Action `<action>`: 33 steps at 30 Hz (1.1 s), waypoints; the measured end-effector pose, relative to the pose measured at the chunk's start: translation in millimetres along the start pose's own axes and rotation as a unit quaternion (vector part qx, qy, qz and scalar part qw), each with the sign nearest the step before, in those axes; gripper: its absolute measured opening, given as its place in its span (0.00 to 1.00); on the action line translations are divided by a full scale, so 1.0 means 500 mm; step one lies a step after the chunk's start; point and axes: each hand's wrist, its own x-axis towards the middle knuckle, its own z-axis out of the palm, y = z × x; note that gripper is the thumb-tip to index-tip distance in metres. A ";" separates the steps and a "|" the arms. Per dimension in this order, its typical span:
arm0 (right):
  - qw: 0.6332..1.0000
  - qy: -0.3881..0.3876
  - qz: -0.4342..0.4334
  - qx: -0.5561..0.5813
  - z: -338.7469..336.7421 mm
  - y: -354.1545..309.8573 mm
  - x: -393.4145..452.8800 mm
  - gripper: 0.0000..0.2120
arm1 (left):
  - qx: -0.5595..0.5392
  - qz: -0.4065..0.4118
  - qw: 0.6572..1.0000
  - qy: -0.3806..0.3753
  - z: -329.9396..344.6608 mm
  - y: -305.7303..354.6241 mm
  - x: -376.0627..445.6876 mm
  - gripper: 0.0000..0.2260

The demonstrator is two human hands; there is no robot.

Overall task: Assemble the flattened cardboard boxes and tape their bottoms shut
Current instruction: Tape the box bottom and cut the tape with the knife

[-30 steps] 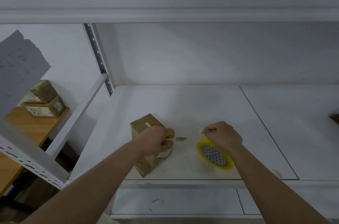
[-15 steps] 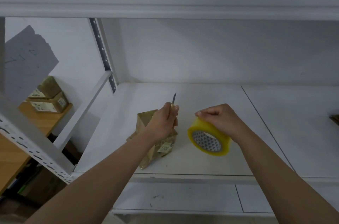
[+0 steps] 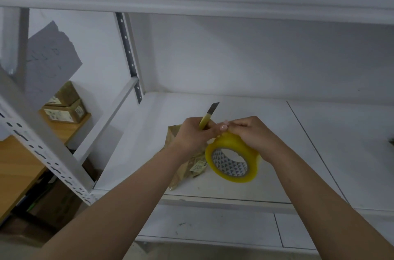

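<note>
A small brown cardboard box (image 3: 183,171) with a label lies on the white shelf (image 3: 277,153), mostly hidden behind my left forearm. My left hand (image 3: 195,136) grips a yellow utility knife (image 3: 207,118), its blade pointing up and away. My right hand (image 3: 250,132) holds a yellow roll of tape (image 3: 233,158) tilted above the shelf, fingers curled over its top rim. The fingertips of both hands meet at the top of the roll.
A perforated grey upright (image 3: 42,146) of the shelving crosses the left foreground. Beyond it, two labelled cardboard boxes (image 3: 64,108) sit stacked on a wooden table (image 3: 19,166). A shelf overhangs above. A dark object (image 3: 391,142) shows at the right edge.
My left hand lifted the knife off the box and turned its blade upward. My right hand raised the tape roll from the shelf, and both hands came together at the roll's top.
</note>
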 end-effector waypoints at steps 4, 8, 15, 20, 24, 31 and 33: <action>0.995 -0.038 0.037 0.090 -0.011 -0.010 0.001 0.14 | 0.061 0.032 0.996 0.063 -0.033 0.006 0.008 0.14; 0.989 -0.070 -0.004 0.130 -0.032 -0.007 0.012 0.28 | 0.142 0.067 0.979 0.134 -0.057 -0.003 0.007 0.15; 0.988 -0.152 0.006 0.030 -0.052 -0.016 0.041 0.16 | 0.217 0.100 0.950 0.200 -0.041 -0.025 -0.035 0.14; 0.984 -0.156 0.037 -0.075 -0.059 -0.006 0.047 0.26 | 0.220 0.082 0.942 0.239 -0.081 -0.059 -0.062 0.16; 0.968 -0.147 0.054 -0.197 -0.064 0.044 0.064 0.18 | 0.227 -0.005 0.952 0.207 -0.100 -0.111 -0.093 0.18; 0.948 -0.240 0.126 -0.166 -0.026 0.094 0.106 0.24 | 0.090 -0.106 0.975 0.170 -0.117 -0.146 -0.087 0.12; 0.943 -0.256 0.141 -0.157 -0.012 0.098 0.111 0.29 | 0.022 -0.114 0.982 0.148 -0.125 -0.143 -0.085 0.11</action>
